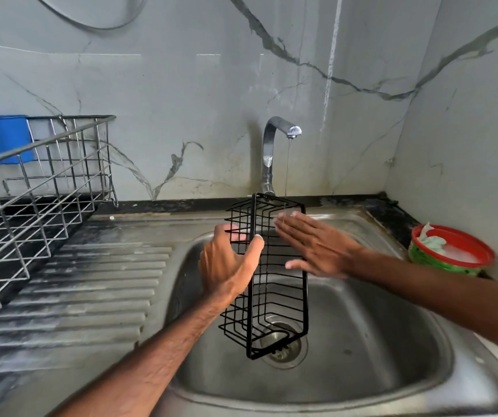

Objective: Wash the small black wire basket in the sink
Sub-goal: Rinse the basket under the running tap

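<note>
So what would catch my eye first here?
A black wire basket is held upright over the steel sink, gripped by the left hand. The right hand, flat and open, meets it under a thin stream from the tap. A red bowl sits at far right.

**Home kitchen, washing-up corner**

Stainless sink (392, 341) with ribbed drainboard (91, 281), set in a dark counter (392, 216). Chrome tap (270, 139) at the back, running a thin stream. Wire dish rack (31, 206) on the left. Grey marble-pattern wall tiles (181, 85), stained around the tap base. Red-rimmed bowl (440, 262) holding suds and a cloth (431, 238), in the right corner.
</note>
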### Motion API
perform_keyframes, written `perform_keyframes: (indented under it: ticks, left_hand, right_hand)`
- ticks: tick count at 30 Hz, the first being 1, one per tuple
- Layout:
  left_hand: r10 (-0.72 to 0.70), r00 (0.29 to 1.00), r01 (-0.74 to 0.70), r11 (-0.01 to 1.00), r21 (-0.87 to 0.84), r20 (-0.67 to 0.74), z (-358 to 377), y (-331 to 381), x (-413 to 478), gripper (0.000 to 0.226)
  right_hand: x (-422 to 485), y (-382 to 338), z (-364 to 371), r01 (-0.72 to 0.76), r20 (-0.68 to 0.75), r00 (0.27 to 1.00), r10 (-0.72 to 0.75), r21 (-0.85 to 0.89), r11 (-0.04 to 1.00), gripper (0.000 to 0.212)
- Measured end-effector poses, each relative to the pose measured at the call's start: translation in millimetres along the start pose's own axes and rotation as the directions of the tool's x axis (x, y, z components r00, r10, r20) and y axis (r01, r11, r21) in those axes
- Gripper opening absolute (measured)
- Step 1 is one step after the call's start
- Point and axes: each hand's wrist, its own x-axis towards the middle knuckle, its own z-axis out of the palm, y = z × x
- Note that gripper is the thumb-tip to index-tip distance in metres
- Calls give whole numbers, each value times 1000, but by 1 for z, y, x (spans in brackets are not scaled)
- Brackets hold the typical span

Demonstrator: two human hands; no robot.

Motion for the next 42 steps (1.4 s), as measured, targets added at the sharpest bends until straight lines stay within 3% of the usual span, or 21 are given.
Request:
perform_keyframes:
  ticks: [6,10,15,20,25,27,34,38,42]
  left_hand:
    - [17,999,-18,1000,22,28,-1,-1,-2,107]
    - [11,1000,-12,999,-31,-24,-3,2,2,97]
    - [14,998,-17,998,-66,-55,-6,-2,7,87]
    - [37,997,-39,999,-26,-61,-6,-3,6,89]
    - [72,997,-72,997,0,-41,-3,-1,4,87]
    - [60,997,-61,998,-21,-55,-2,0,4,90]
    - [65,992,-73,995,-69,-109,-6,-4,6,84]
    - [123,986,-131,990,-60,-115,-6,-6,9,78]
    - [165,974,-177,982,-65,-155,-9,-10,16,67]
  right_hand:
    - [-14,-18,8,203,60,978,-202,-4,979,83]
    - [9,10,-14,160,7,987,-160,-22,987,74]
    - [7,-9,-5,34,-32,999,-37,-82,996,83]
    - [-14,-35,9,270,99,960,-263,-58,961,79]
    - [12,18,-27,50,34,998,-47,-110,993,79]
    - [18,24,-31,27,46,999,-20,-155,988,82]
    - [-8,-36,5,174,89,982,-167,-78,982,88]
    - [9,-3,-9,231,83,971,-222,-125,965,74]
    - [14,8,-15,173,-12,984,-178,-174,969,70]
